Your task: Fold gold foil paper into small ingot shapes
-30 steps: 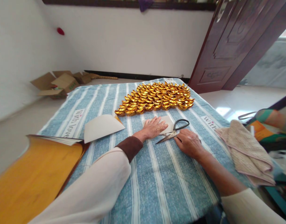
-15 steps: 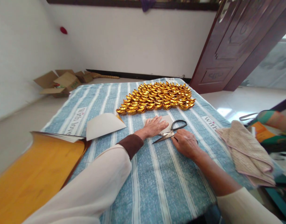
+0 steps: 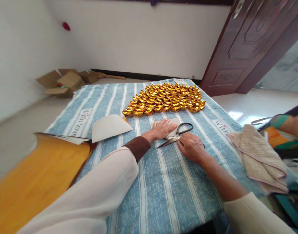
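Note:
My left hand [image 3: 163, 129] lies flat, fingers spread, on a small pale sheet of paper [image 3: 174, 123] on the table. My right hand [image 3: 191, 147] is closed around one handle of the black-handled scissors [image 3: 172, 141]; its fingers hide most of that handle. The other loop stands free above the hand, and the blades point left, just below the paper's near edge. A larger pale curved sheet [image 3: 111, 127] rests to the left, with a gold patch at its right corner. Beyond both hands, many gold folded paper ingots [image 3: 166, 99] stand packed in rows.
A stack of large golden-yellow sheets [image 3: 46, 175] hangs over the table's left edge. A beige cloth [image 3: 261, 156] is at the right edge. The striped blue tablecloth [image 3: 151, 195] covers the table. Cardboard boxes [image 3: 66, 84] sit on the floor, and a dark red door [image 3: 233, 48] stands behind.
The view has shifted slightly, raising the scene a little in the picture. The scissors' free loop sits slightly closer to my left hand; both hands keep nearly the same pose.

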A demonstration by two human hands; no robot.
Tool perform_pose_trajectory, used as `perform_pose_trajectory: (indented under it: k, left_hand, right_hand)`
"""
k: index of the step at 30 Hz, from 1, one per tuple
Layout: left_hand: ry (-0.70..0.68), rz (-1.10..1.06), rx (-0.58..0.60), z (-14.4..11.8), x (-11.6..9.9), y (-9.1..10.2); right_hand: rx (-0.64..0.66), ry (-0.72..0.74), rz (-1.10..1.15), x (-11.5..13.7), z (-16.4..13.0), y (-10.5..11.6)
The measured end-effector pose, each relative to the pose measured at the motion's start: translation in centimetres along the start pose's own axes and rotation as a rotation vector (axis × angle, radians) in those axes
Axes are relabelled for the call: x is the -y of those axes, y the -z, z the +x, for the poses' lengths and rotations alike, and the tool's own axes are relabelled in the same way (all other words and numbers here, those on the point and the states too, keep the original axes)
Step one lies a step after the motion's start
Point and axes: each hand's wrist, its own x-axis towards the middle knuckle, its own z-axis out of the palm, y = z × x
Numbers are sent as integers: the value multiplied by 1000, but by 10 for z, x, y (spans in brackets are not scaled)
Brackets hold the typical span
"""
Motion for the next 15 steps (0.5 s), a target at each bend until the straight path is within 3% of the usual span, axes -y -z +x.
perform_pose_trajectory:
  k: [15]
  left_hand:
    - [-6,-35,-18,1,2,-2]
  right_hand:
    - [-16,33,-12,9,-2,1]
